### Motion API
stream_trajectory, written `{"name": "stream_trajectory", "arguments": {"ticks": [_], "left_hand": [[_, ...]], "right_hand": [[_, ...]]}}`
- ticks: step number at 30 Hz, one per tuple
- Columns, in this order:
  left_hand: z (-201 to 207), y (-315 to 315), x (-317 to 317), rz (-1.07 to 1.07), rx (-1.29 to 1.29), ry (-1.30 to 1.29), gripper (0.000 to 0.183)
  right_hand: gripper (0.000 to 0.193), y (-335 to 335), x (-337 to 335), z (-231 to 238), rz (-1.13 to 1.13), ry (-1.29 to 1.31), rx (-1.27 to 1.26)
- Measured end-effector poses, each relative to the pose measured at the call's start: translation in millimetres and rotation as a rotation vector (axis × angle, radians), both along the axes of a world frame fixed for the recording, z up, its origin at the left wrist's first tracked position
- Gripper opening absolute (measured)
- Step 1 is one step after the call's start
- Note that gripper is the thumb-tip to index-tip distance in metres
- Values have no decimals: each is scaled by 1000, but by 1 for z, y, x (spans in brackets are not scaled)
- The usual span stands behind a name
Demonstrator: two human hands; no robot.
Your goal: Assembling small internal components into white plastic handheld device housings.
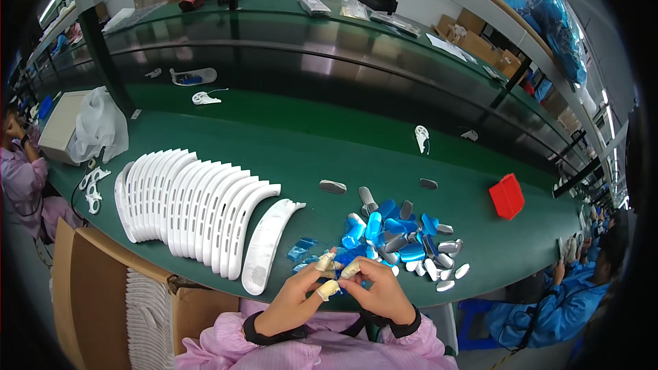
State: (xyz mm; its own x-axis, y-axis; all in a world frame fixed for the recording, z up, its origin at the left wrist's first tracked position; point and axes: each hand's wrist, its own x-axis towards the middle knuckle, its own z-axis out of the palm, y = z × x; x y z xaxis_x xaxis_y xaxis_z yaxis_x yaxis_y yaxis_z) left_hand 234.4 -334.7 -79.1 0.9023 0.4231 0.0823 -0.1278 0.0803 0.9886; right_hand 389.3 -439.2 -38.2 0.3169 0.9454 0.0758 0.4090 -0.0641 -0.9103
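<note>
My left hand and my right hand meet at the table's near edge, with pale yellow covers on several fingertips. Both are closed, fingertips pinched together; whatever small piece lies between them is hidden. Just beyond them spreads a pile of small oval caps, some under blue film, others bare grey or white. Crumpled blue film lies beside my left fingers. To the left, one curved white plastic shell with a perforated end lies apart from a long row of similar shells.
A red bin stands at the right. An open cardboard box of stacked white parts is at lower left. Small white parts lie on the dark conveyor strip beyond. People sit at both sides, one in a blue sleeve.
</note>
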Motion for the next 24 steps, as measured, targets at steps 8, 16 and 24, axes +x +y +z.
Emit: {"name": "stream_trajectory", "arguments": {"ticks": [8,16,24], "left_hand": [[19,3,1,-77,-47,42,55],[13,2,5,23,-31,71,53],[12,9,5,199,-183,-25,27]], "right_hand": [[14,-4,4,-3,126,67,-22],[12,-4,-1,-14,-99,189,-58],[12,-11,13,-13,-370,-615,99]]}}
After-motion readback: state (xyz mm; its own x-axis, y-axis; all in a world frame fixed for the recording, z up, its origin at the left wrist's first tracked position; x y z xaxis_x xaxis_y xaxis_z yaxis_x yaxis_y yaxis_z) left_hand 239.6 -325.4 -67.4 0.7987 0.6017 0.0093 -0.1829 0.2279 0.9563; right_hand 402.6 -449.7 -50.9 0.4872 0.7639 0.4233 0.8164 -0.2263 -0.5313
